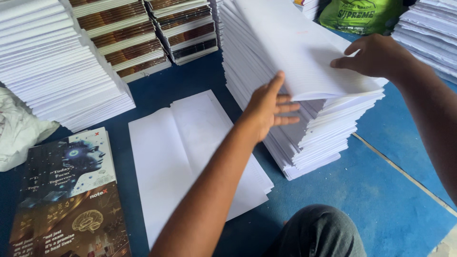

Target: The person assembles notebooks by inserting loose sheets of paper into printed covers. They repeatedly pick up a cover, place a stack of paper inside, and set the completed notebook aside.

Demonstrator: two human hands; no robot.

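Both arms reach forward: left hand (270, 110) spread under the lifted paper bundle (304, 52), right hand (376, 56) pinching its edge.

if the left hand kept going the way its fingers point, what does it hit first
The left hand points right, into the side of the tall stack of white sheets. Its fingertips look almost at the stack's edge, just under the lifted sheets, though depth is hard to judge.

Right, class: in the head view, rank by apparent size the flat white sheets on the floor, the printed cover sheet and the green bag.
1. flat white sheets, largest.
2. printed cover sheet, though its lower edge is cut off.
3. green bag, smallest, but it is farther away and partly out of frame, so its true size is unsure.
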